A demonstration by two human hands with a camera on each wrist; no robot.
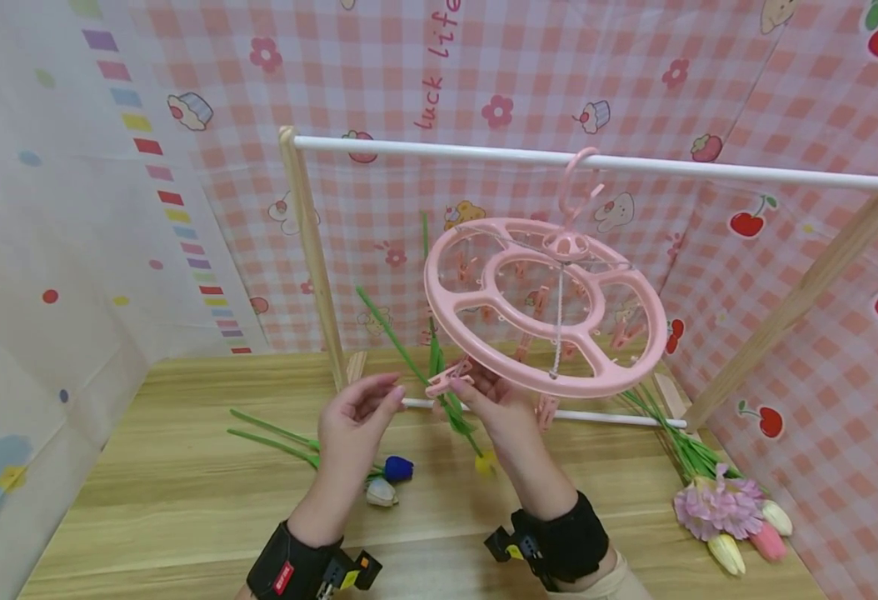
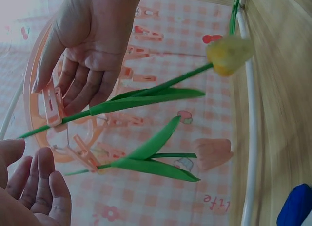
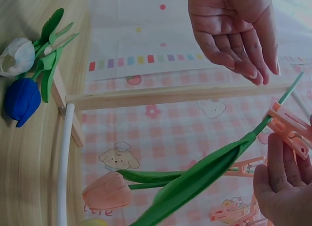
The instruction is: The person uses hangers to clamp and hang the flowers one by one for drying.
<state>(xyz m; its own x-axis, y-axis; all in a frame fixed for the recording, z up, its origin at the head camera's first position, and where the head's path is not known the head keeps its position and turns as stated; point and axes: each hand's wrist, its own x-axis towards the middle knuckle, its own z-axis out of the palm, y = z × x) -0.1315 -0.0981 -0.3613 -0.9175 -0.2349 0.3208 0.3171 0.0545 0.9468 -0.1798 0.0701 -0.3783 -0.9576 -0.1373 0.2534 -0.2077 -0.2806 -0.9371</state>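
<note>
A pink round clip hanger (image 1: pixel 476 353) hangs by its hook, several clothespins dangling under it. My right hand (image 1: pixel 506 412) pinches one pink clothespin (image 2: pixel 51 106) at the hanger's near left edge. That clothespin sits on the green stem of a yellow tulip (image 2: pixel 229 56), whose bloom points downward. Just left of the stem, my left hand (image 1: pixel 352 417) is held up, its fingers loosely bent and holding nothing. Behind the yellow tulip, a pink tulip (image 3: pixel 106 191) hangs head down from another clothespin (image 2: pixel 82 154).
The hanger's hook is over a white rod (image 1: pixel 446 150) between wooden posts (image 1: pixel 311 258). A blue tulip (image 1: pixel 398 468) and a white tulip (image 1: pixel 381 492) lie at left on the wooden table (image 1: pixel 162 467). At right lies a flower bunch (image 1: pixel 720 504). A lower white rod (image 1: pixel 596 416) runs behind my hands.
</note>
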